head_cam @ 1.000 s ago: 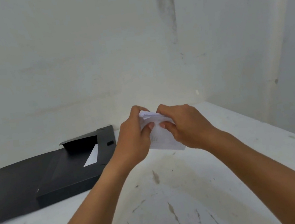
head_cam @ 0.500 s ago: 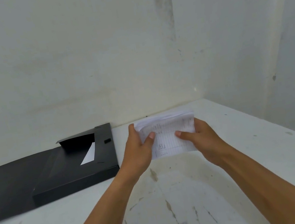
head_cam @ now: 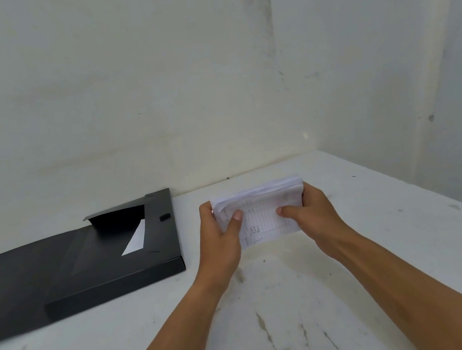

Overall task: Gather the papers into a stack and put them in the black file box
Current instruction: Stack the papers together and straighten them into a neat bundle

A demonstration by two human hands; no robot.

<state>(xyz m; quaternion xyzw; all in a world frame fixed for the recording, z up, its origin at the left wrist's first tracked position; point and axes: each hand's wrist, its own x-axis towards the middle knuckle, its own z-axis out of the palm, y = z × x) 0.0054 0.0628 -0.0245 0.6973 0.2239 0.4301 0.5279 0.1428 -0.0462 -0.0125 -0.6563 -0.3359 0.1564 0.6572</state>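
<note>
A stack of white papers [head_cam: 261,212] with faint printed lines stands on its lower edge on the white table, held between both hands. My left hand [head_cam: 219,238] grips its left side, thumb on the front sheet. My right hand [head_cam: 311,216] grips the right side the same way. The black file box [head_cam: 111,273] lies open on the table to the left of my hands, lid spread out leftward. One white sheet [head_cam: 136,241] rests inside it, near the right wall.
The worn white table [head_cam: 280,320] meets a pale wall [head_cam: 178,91] at the back. Its right edge [head_cam: 444,199] runs diagonally toward me, with floor beyond. A small flap [head_cam: 116,213] stands up at the box's far end.
The papers went from bunched between my hands to spread into a squared stack. Both hands moved apart to its sides and lowered it to the table.
</note>
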